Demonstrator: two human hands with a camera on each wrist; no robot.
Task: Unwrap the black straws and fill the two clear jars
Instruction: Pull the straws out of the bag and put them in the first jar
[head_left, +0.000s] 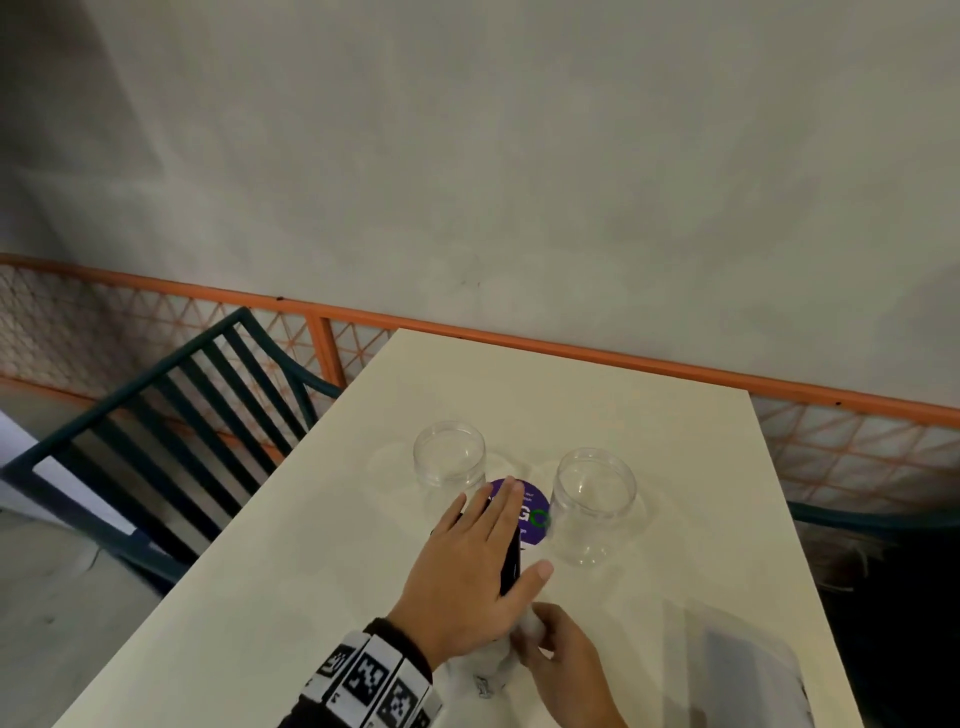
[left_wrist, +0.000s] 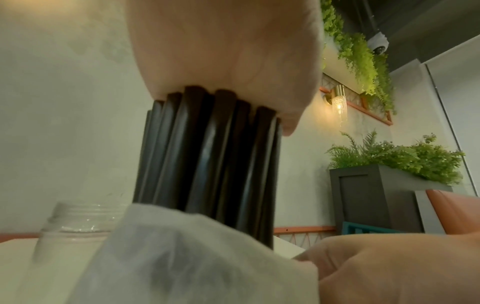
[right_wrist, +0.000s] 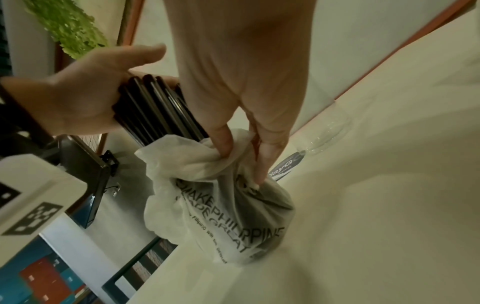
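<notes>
On the white table (head_left: 311, 597), a bundle of black straws (head_left: 511, 564) sticks out of a white printed plastic bag (right_wrist: 221, 216). My left hand (head_left: 493, 540) lies over the bundle's upper part; in the right wrist view it (right_wrist: 85, 92) grips the straws (right_wrist: 155, 109) between palm and fingers. My right hand (head_left: 561, 654) pinches the bunched mouth of the bag (head_left: 498, 654) below the left hand, with its fingers (right_wrist: 228, 144) dug into the plastic. Beyond the hands stand two clear jars, upright and without lids: one left (head_left: 449, 454), one right (head_left: 595, 501). Neither has straws in it.
A round purple sticker (head_left: 535, 512) lies on the table between the jars. A dark green slatted chair (head_left: 182, 415) stands off the table's left edge. An orange mesh railing (head_left: 519, 343) runs behind the table. A blurred pale object (head_left: 743, 660) sits at the near right.
</notes>
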